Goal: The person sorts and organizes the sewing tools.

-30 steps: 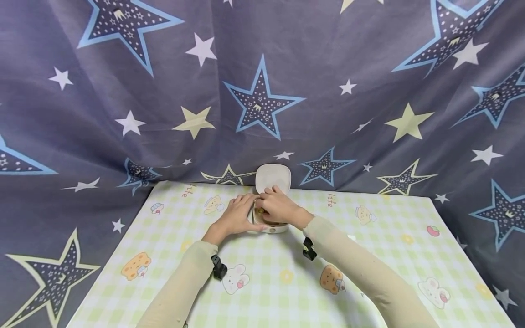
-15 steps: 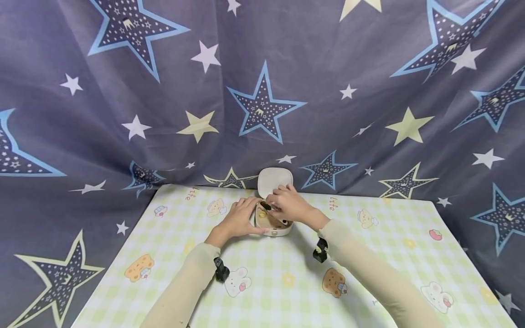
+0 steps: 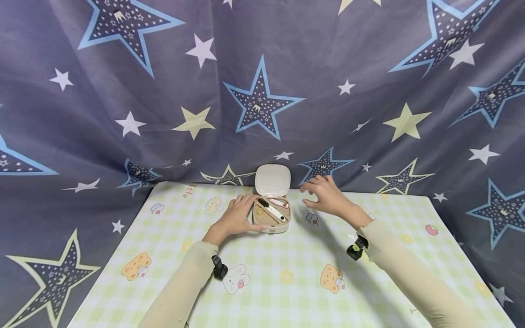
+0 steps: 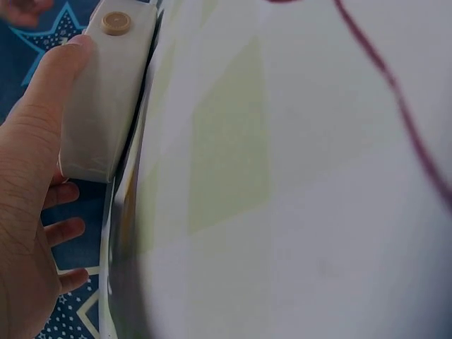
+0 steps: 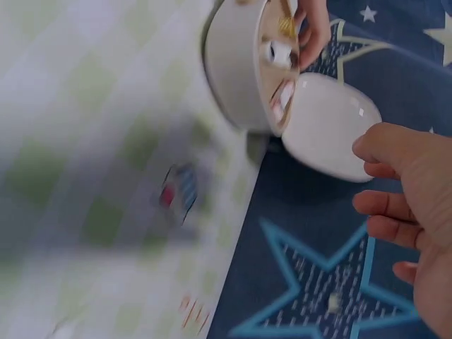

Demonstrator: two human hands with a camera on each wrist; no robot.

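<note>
A small white case [image 3: 283, 228] with a tan inside stands near the table's far edge, its lid [image 3: 272, 180] raised. My left hand [image 3: 236, 216] grips its left side, thumb on the front wall near the round clasp [image 4: 116, 23]. Across the inside lies a slim white tool with a black end [image 3: 275, 212]. Behind it sits a small white-and-red item [image 3: 280, 203], and at the left a small yellow item [image 3: 260, 211]. To the right of the case, my right hand [image 3: 326, 195] hovers over the table, holding nothing, fingers loosely bent.
A pale green checked cloth with printed animals covers the table [image 3: 262, 291]. Directly behind the far edge hangs a dark star-printed curtain [image 3: 229, 150], close to the raised lid. Each wrist carries a small black camera.
My right hand has come up out of the case and moved away to the right. The white tool, hidden under that hand before, now shows in the case. My left hand stays put.
</note>
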